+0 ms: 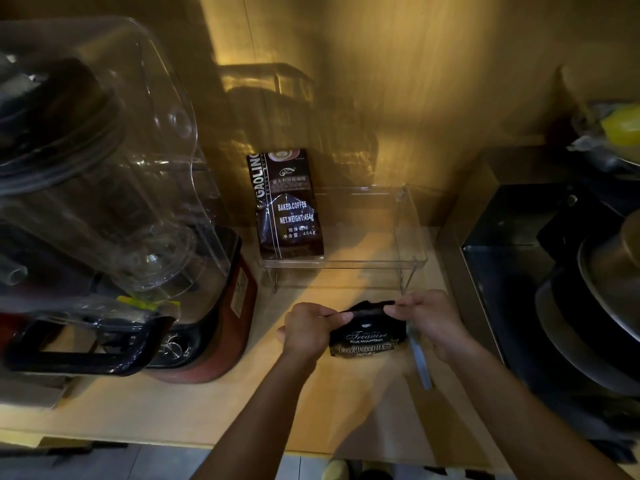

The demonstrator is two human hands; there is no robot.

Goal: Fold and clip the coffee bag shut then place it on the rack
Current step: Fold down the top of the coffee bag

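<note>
A small black coffee bag point(367, 337) marked "Treasure Blue Mountain" stands on the wooden counter just in front of the clear acrylic rack point(412, 237). My left hand point(308, 329) pinches the left end of its folded top edge. My right hand point(427, 318) pinches the right end. A long grey clip point(420, 358) lies on the counter under my right hand, beside the bag. A larger brown coffee bag point(287, 202) marked "Baked Coffee" stands on the left part of the rack.
A red-based blender point(207, 306) with a big clear cover point(104, 150) fills the left side. On the right are a black appliance point(519, 237) and stacked metal pans point(606, 289). The wooden wall stands behind the rack.
</note>
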